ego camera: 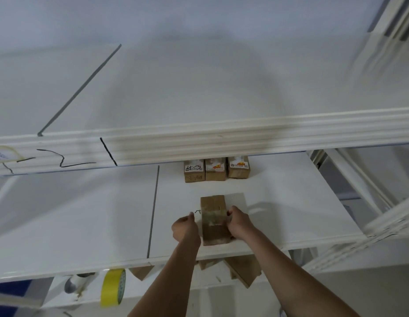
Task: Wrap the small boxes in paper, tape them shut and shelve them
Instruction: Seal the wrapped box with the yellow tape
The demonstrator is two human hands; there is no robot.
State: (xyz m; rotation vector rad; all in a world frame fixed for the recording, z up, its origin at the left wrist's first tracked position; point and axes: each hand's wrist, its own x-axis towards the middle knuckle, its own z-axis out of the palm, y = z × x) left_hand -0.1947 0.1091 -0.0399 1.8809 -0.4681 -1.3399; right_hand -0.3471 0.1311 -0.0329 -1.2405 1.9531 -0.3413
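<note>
Both hands [214, 225] flank brown paper-wrapped box [214, 219], tape band across.

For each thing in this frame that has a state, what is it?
Wrapped box: taped shut, lying on the shelf.
Left hand: fingers curled, beside the box; contact unclear.
Right hand: gripping the box's right side.
Three boxes: wrapped, upright at the back.
Yellow tape roll: on edge below the shelf.

White shelf [279, 202] — four brown boxes [216, 170] on it.
</note>
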